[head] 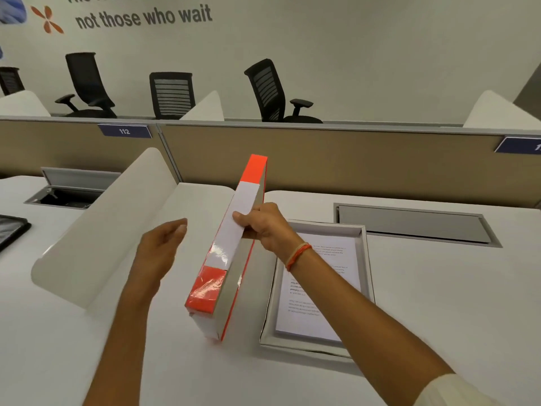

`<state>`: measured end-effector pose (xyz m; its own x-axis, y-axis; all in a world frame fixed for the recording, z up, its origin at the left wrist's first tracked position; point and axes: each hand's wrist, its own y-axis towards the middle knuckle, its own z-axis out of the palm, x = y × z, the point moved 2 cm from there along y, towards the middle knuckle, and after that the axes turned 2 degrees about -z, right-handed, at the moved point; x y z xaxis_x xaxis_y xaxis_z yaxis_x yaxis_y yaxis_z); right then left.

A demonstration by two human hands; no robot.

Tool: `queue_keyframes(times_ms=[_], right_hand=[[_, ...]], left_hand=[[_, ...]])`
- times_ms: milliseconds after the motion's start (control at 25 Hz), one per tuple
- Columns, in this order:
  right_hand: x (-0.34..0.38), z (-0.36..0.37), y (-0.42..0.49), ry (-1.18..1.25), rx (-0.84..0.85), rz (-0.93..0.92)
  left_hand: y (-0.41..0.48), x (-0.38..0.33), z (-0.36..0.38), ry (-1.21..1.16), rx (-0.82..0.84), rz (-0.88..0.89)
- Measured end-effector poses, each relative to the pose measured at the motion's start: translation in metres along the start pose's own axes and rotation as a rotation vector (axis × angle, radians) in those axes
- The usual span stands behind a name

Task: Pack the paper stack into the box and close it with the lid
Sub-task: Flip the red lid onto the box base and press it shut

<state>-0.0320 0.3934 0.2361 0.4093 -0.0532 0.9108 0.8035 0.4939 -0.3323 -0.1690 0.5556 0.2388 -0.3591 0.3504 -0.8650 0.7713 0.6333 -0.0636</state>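
The orange and white lid (231, 247) stands on its edge on the white desk, tilted upright, its grey inside facing right. My right hand (263, 227) grips the lid's upper rim near the middle. My left hand (164, 247) hovers open just left of the lid, fingers apart, not touching it. To the right of the lid lies the shallow grey box (366, 259) flat on the desk. The paper stack (319, 291), white sheets with printed text, lies inside the box.
A curved white divider (117, 227) rises at the left of the desk. A grey cable hatch (415, 224) lies behind the box, another open one (67, 191) at far left. A beige partition (322, 159) bounds the desk's back. A dark object (11, 230) lies at the left edge.
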Motion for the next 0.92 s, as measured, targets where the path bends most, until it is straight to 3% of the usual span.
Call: queue_keyframes(times_ms=[200, 280, 360, 480, 640, 920], right_hand=[[0.010, -0.032, -0.032, 0.087, 0.078, -0.028], [0.013, -0.052, -0.043, 0.130, 0.116, -0.031], [0.011, -0.081, -0.050, 0.157, 0.139, -0.045], [0.005, -0.135, -0.061, 0.073, 0.004, -0.070], [-0.024, -0.192, -0.070, -0.341, -0.284, -0.048], [-0.080, -0.232, -0.078, -0.605, -0.483, -0.027]], left_hand=[[0.026, 0.093, 0.068, -0.262, 0.380, -0.312], [0.014, 0.106, 0.095, -0.384, 0.494, -0.482], [0.000, 0.101, 0.114, -0.482, 0.574, -0.539], [-0.006, 0.085, 0.130, -0.470, 0.553, -0.413], [-0.007, 0.074, 0.147, -0.335, 0.506, -0.229], [-0.021, 0.065, 0.185, -0.008, 0.447, 0.005]])
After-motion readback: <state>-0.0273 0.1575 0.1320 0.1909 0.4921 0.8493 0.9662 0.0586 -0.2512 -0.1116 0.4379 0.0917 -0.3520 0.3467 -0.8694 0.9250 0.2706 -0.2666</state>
